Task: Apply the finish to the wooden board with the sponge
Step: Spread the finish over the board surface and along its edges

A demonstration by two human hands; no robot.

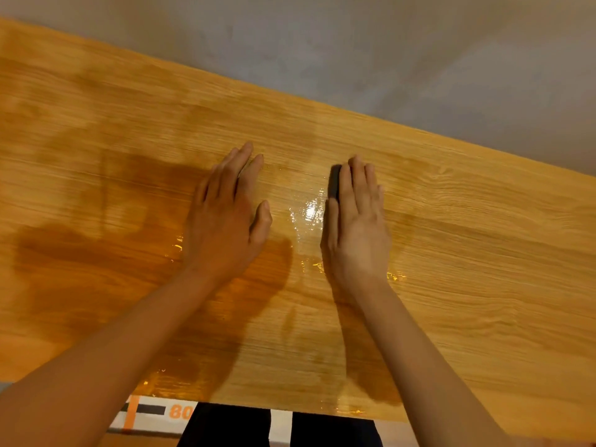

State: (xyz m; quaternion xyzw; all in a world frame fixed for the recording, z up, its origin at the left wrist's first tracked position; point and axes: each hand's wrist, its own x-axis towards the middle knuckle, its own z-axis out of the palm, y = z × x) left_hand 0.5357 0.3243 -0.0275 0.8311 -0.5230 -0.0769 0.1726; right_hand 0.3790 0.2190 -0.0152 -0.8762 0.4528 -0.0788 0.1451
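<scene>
The wooden board (467, 240) fills most of the view, running slantwise from upper left to lower right. My left hand (225, 221) lies flat on it with straight fingers and holds nothing. My right hand (358, 221) presses flat, fingers straight, on a dark sponge (334, 183), of which only a strip shows beside the index finger. Between the hands a patch of wet finish (309, 214) glistens on the wood. Darker wet areas spread to the left and below my hands.
Grey floor (419, 59) lies beyond the board's far edge. At the near edge are my dark trouser legs (225, 427) and a white and orange printed surface (151, 414) marked "80".
</scene>
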